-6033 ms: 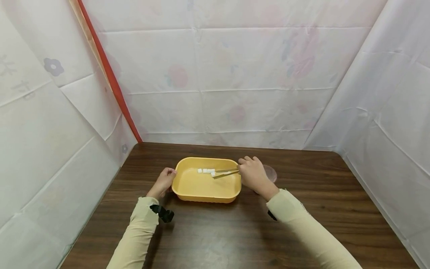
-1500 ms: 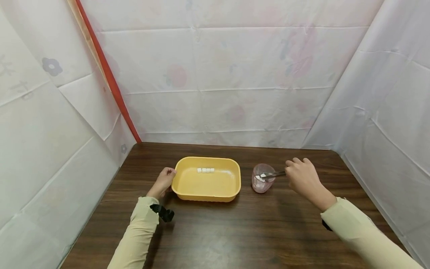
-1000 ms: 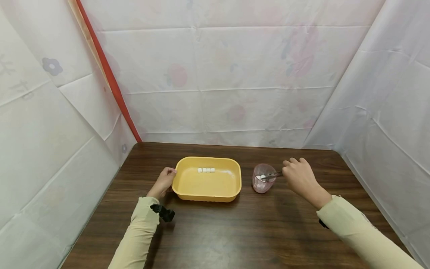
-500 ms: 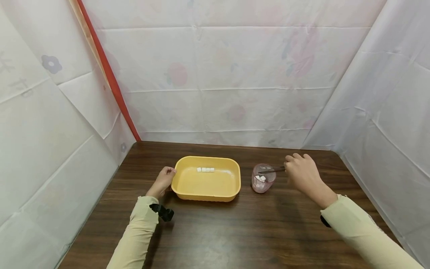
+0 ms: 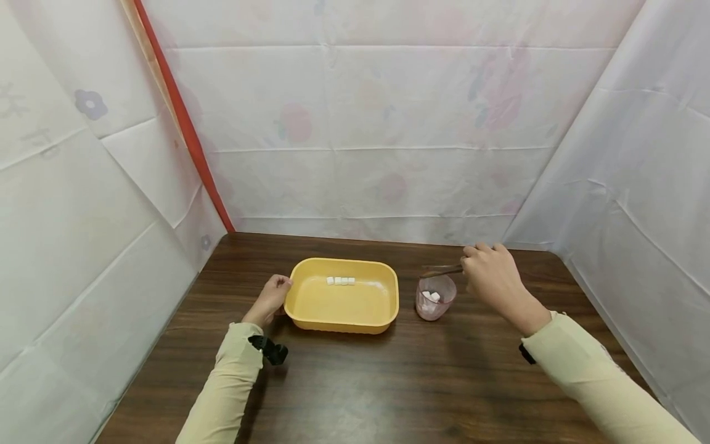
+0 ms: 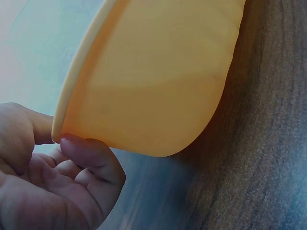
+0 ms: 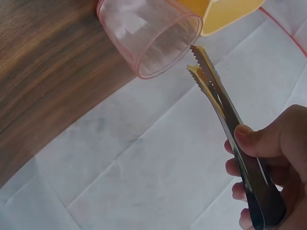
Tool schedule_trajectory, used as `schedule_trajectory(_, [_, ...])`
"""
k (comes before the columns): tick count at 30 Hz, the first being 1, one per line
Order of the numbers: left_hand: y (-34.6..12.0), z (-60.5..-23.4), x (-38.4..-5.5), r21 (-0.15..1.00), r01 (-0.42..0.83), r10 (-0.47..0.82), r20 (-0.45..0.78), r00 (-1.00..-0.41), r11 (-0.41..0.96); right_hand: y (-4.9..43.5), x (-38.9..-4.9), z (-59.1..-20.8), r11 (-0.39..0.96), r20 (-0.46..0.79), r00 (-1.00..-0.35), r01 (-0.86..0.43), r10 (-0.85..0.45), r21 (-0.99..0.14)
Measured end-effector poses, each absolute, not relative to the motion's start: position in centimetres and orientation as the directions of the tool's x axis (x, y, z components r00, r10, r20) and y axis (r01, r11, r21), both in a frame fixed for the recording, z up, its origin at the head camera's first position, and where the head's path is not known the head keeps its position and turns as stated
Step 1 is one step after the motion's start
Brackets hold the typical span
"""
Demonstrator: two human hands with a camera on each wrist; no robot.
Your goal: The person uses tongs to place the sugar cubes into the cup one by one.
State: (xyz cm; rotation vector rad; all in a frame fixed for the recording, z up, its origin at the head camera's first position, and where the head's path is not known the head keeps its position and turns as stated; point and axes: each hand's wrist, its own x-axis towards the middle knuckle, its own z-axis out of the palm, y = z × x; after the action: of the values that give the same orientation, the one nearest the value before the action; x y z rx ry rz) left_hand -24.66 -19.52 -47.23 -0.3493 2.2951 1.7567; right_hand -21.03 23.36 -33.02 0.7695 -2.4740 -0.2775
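Observation:
My left hand [image 5: 270, 299] pinches the left rim of a yellow plastic tray [image 5: 344, 308]; the left wrist view shows the thumb and a finger on either side of the rim. Inside the tray, several small white cubes [image 5: 341, 281] form a row near the back wall. My right hand [image 5: 495, 280] grips metal tongs [image 7: 235, 143] with toothed tips, thumb on one arm and fingers on the other. The tips stand slightly apart above the mouth of a clear pink cup [image 5: 435, 313], nothing between them. White cubes [image 5: 431, 296] lie inside the cup.
Tray and cup stand on a dark wood-grain table [image 5: 355, 382], a narrow gap between them. White printed sheets [image 5: 360, 123] hang behind and along both sides, with a red strip [image 5: 183, 117] at the back left corner.
Six seconds ago the tongs held a cube in the tray; that row is now longer. My right hand moved right, dipped the tongs into the cup, then lifted them out empty. The left hand stayed.

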Motion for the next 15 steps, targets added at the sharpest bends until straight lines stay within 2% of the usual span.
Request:
schedule_trajectory(4, [-19.5, -47.1, -24.7, 0.912, -0.323, -0.050, -0.321, -0.946, 0.252, 23.2, -21.1, -32.7, 0.820, 0.419, -0.706, -0.463, -0.570, 0.335])
schedule_trajectory(15, [-19.5, -47.2, -24.6, 0.902, -0.330, -0.053, -0.329, -0.943, 0.279, 20.6, -21.8, -32.8, 0.798, 0.423, -0.678, -0.486, -0.601, 0.356])
